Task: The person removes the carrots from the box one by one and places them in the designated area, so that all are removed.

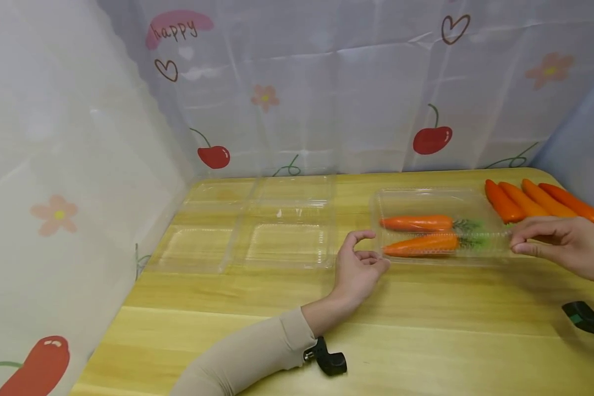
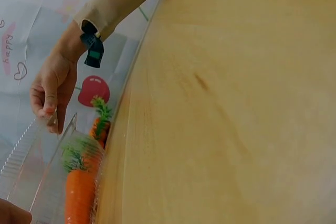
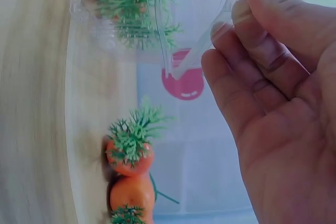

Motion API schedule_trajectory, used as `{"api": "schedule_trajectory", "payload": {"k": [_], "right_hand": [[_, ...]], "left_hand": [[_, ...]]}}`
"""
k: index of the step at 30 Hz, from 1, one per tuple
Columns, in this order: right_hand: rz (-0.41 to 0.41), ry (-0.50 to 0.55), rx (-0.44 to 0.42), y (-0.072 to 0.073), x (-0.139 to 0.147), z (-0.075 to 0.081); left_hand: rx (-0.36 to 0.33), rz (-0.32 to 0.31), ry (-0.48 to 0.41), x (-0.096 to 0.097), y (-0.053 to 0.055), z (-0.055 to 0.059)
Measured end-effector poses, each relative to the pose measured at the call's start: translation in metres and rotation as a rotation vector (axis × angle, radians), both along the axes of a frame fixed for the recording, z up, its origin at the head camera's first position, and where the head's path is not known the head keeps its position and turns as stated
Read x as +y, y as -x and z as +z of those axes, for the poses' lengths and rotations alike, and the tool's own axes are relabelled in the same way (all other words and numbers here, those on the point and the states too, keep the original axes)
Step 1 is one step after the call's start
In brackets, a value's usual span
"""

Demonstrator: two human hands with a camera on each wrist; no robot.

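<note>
A clear plastic clamshell box lies in front of me at right of centre, its lid tilted partway over the base. Inside are an upper carrot and a lower carrot, their green tops pointing right. My right hand pinches the lid's right edge between thumb and fingers, as the right wrist view also shows. At the box's left end, my left hand holds the edge with curled fingers, thumb by the front corner. Only a fingertip of it shows in the left wrist view.
Several loose carrots lie side by side at the back right. An open clear box stands left of centre, beside another open clear box further left. A patterned curtain hangs behind the wooden table.
</note>
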State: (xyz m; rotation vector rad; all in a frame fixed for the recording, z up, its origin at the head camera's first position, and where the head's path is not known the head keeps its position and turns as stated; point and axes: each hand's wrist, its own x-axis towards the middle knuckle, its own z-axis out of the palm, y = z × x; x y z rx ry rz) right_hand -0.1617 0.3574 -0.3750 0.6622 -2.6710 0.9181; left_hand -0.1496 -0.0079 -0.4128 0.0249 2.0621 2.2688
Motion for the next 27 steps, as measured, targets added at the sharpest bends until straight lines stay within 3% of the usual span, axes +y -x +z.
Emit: {"api": "schedule_trajectory", "payload": {"k": [4,11,15,20,27], "right_hand": [[-0.016,0.101,-0.041,0.002,0.001,0.003],[0.008,0.07,0.02,0.01,0.0,0.015],[0.009,0.085,0.012,0.015,-0.001,0.022],[0.017,0.19,-0.022,0.021,-0.001,0.027],[-0.001,0.325,0.004,0.029,-0.007,0.033]], "left_hand": [[0.002,0.008,0.0,-0.001,0.0,-0.001],[0.009,0.01,0.018,-0.001,0.001,-0.001],[0.023,0.01,0.001,0.0,0.001,0.0],[0.034,0.004,-0.007,0.0,0.002,0.0],[0.052,0.005,0.007,-0.001,0.001,-0.002]]}}
